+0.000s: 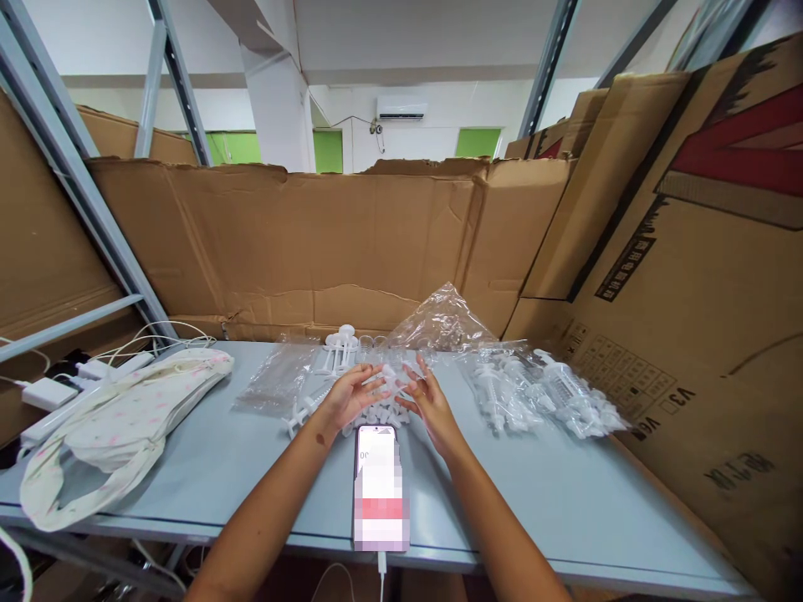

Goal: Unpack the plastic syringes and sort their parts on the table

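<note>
Both hands are raised over the middle of the blue-grey table (294, 493), palms facing each other. Between them is a small clear plastic piece (394, 378). My left hand (351, 395) has its fingers bent toward the piece; its exact contact is unclear. From the other side, the fingertips of my right hand (427, 401) are at the same piece. Below the hands lies a pile of small white parts (384, 413). Behind my left hand stand white plungers (340, 347). A phone (381, 485) with a lit screen lies in front of the pile.
Bags of white plastic parts (533, 389) lie to the right, an empty clear bag (279, 376) to the left and another clear bag (445, 322) behind. A patterned cloth bag (131, 418) and power strips (81, 397) are far left. Cardboard walls (326, 242) enclose the table.
</note>
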### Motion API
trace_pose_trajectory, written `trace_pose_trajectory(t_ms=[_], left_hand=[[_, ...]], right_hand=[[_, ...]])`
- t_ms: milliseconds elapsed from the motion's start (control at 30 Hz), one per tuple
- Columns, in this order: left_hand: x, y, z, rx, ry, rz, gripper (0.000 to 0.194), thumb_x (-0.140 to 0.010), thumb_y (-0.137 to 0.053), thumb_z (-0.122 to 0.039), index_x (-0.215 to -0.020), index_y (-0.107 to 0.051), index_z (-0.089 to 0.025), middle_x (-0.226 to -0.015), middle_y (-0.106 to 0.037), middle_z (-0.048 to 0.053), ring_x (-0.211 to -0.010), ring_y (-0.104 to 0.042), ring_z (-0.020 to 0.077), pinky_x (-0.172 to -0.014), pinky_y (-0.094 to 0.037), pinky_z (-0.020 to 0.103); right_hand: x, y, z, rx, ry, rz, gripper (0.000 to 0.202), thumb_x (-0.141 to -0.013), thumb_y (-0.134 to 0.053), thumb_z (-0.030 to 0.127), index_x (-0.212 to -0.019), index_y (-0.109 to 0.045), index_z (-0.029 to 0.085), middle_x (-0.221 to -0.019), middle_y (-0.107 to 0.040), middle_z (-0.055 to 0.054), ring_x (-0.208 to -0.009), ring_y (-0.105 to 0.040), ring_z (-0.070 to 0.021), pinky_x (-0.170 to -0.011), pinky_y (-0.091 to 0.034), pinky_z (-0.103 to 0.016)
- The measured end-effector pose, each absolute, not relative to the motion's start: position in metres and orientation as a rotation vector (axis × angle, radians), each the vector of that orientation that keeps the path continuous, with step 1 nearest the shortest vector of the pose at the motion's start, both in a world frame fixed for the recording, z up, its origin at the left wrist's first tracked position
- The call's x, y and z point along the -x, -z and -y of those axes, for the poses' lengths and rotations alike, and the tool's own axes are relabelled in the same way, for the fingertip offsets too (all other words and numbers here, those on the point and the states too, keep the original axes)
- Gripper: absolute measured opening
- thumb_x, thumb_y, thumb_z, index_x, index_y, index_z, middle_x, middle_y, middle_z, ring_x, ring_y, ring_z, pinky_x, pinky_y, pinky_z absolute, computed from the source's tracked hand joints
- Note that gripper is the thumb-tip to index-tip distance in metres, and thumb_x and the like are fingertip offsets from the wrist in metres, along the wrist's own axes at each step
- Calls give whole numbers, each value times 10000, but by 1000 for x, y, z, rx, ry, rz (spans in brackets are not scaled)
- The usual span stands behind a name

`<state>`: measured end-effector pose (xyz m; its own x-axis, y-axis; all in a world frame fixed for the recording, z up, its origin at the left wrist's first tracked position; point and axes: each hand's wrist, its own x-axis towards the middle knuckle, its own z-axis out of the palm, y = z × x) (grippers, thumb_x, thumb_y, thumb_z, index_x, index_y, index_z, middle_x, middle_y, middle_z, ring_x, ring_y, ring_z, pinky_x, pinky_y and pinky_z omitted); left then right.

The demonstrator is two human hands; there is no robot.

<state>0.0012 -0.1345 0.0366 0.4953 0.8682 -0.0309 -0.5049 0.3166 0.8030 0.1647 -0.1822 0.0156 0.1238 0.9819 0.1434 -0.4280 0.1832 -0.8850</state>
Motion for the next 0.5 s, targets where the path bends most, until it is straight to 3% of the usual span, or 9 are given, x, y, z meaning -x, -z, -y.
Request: trace_pose_trajectory(t_ms=[200, 367, 500], left_hand=[[-9, -28, 136, -1227, -975, -688, 348, -664, -574, -90, -996, -624, -180, -1267, -522, 76, -1157, -489, 240, -969, -413, 416], [-10, -11, 127, -1825, -1084, -1043, 255, -714, -520, -98, -877, -692, -192, -1196, -580, 83, -1160, -486, 228, -1038, -321, 381], [-4, -8, 123, -2100, -1033, -1144, 268, -750, -469, -95, -839, -700, -196, -1102, -631, 88, -1080, -545, 229, -1006, -358, 363]], right_hand=[[-165, -14, 182, 761, -1231, 857, 568, -772, -602, 453, -1304, -415, 388, -1277, -551, -36, -1027, -612, -213, -868, -498, -421], [-169, -15, 180, 724, -1212, 800, 568, -788, -577, 460, -1319, -394, 377, -1258, -568, -38, -1019, -614, -210, -871, -495, -430], [-177, -20, 179, 707, -1137, 749, 566, -807, -548, 458, -1335, -361, 378, -1243, -575, -35, -1026, -609, -216, -877, -487, -455]])
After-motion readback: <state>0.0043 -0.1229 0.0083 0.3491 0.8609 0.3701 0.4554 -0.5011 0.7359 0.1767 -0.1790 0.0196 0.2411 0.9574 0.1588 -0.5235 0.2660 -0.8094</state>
